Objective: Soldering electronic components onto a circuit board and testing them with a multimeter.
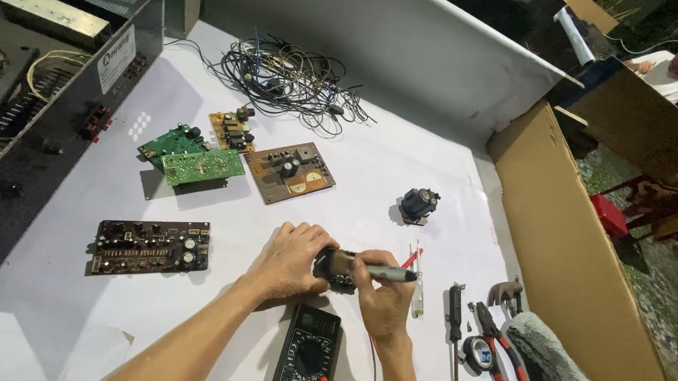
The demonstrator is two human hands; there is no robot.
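My left hand grips a small dark electronic part and holds it just above the white tabletop. My right hand pinches a grey pen-shaped probe, with its tip against that part. A black multimeter lies just below both hands, and a red lead runs from it. Most of the part is hidden by my fingers.
Several circuit boards lie at left and centre: a dark one, green ones and brown ones. A wire tangle, a black capacitor block, screwdrivers, red pliers, tape, a grey cloth, an open amplifier chassis and a cardboard wall surround them.
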